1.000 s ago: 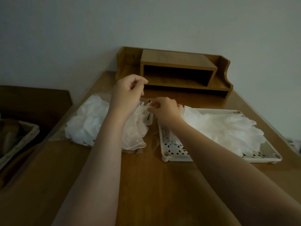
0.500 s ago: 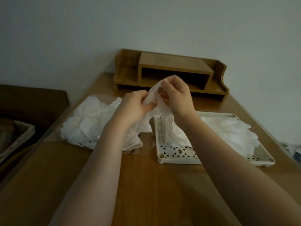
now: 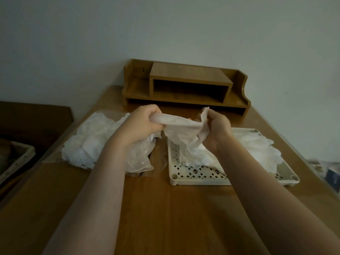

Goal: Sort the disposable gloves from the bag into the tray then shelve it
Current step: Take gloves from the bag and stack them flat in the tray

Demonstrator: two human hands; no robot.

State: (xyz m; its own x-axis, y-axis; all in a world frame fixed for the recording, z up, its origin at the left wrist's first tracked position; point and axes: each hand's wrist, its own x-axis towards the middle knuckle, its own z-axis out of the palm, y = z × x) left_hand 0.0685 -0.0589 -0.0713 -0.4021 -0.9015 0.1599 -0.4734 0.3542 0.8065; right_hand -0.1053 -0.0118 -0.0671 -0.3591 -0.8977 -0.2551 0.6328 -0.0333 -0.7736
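Observation:
A thin white disposable glove (image 3: 181, 127) is stretched between my two hands above the table. My left hand (image 3: 141, 125) grips its left end. Its right end is pinched by my right hand (image 3: 217, 128). Below on the left lies a clear plastic bag (image 3: 103, 142) full of crumpled white gloves. On the right stands a cream perforated tray (image 3: 198, 176) with several gloves (image 3: 257, 150) laid flat in it. A wooden desk shelf (image 3: 185, 85) stands at the back against the wall.
The wooden table (image 3: 165, 218) runs toward me with bare surface in front. A dark piece of furniture with a basket (image 3: 14, 159) sits low at the left. Some small items (image 3: 331, 172) lie past the table's right edge.
Both hands lifted one glove out of the bag. They have since drawn apart and lowered, so the glove is now spread sideways between them.

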